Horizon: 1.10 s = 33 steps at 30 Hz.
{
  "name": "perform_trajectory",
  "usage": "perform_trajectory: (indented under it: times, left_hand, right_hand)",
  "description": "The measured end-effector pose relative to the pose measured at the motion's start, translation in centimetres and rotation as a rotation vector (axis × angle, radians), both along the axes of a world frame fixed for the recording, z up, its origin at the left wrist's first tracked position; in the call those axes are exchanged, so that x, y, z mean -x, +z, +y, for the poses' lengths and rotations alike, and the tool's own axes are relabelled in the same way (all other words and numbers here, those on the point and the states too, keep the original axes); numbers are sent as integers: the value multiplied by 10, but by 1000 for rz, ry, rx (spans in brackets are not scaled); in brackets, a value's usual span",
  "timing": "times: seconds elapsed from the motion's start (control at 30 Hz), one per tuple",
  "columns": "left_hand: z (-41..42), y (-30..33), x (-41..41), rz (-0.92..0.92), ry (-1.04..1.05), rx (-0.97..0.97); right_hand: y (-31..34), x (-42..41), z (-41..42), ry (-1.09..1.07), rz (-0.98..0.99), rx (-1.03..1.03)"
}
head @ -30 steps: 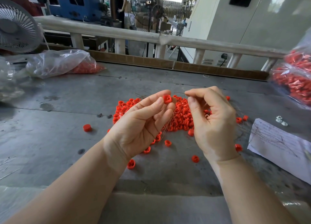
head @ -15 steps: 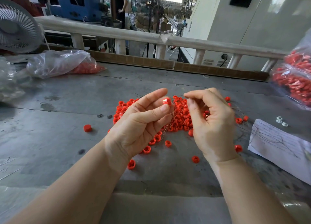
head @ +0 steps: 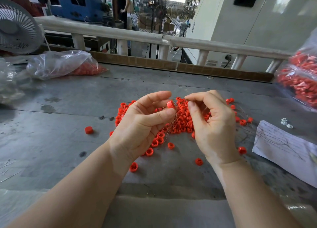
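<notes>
A red cap is being pinched, tilted, between the left hand's thumb and fingers. Just right of them, the right hand's fingers are being pressed together; whether anything is being held there cannot be told.

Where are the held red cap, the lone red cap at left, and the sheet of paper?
Held red cap (head: 170,104), head view, on its outer face.
Lone red cap (head: 88,129), head view, on its closed top.
Sheet of paper (head: 277,140), head view, near the sheet's middle.

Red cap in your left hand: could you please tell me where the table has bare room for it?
Bare table lies left of the lone cap, below the plastic bag, and along the near edge. Crowded around the pile.
</notes>
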State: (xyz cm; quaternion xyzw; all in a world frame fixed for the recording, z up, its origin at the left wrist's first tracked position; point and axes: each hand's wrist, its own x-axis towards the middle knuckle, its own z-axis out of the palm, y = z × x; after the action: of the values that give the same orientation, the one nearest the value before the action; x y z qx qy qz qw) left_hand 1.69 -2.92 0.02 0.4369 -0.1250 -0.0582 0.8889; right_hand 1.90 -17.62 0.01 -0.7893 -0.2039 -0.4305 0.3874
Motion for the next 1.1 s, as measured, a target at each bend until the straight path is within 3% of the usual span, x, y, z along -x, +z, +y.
perform_trajectory:
  times: [0.33,0.77,1.1]
  left_hand:
    - [-3,-2,-1,11,57,18]
    - [-3,-3,1,-116,160,-137]
    - [-3,-4,0,-129,169,-138]
  right_hand:
    - [-1,-1,1,20,63,-33]
    - [0,0,2,24,85,-37]
    - [-1,-1,1,14,70,-43]
